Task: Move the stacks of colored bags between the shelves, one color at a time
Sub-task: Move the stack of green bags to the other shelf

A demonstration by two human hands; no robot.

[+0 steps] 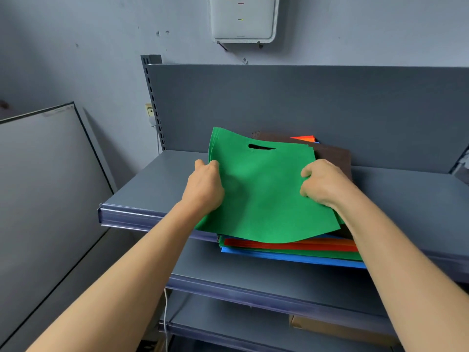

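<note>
Head view: the left fingers (212, 165) were curled round the left edge of a thin sheaf of green bags (264, 196), thumb on top. The right fingers (308, 172) were bent and pinching the sheaf's right edge. Both the left hand (205, 186) and the right hand (323, 182) therefore gripped the green bags, knuckles up.

The sheaf lay over the middle of the top shelf (152, 184), its cut-out handle toward the shelf's back and its near edge hanging past the shelf's front lip. Under it on the shelf sat a pile with red bags (279, 245) and blue bags (279, 257) showing at the front. Brown bags (332, 153) and an orange corner (304, 138) showed toward the shelf's back.

Behind the shelf rose a grey back panel (304, 102) with a slotted upright (152, 97) at its left end. Above the shelf, a white box (243, 19) was fixed to the wall. Left of the shelf leaned a pale board (45, 174). Below it were a lower shelf (253, 275) and a cardboard box (330, 326).

Both bare forearms reached up over the shelf's front lip, converging on the bags.
</note>
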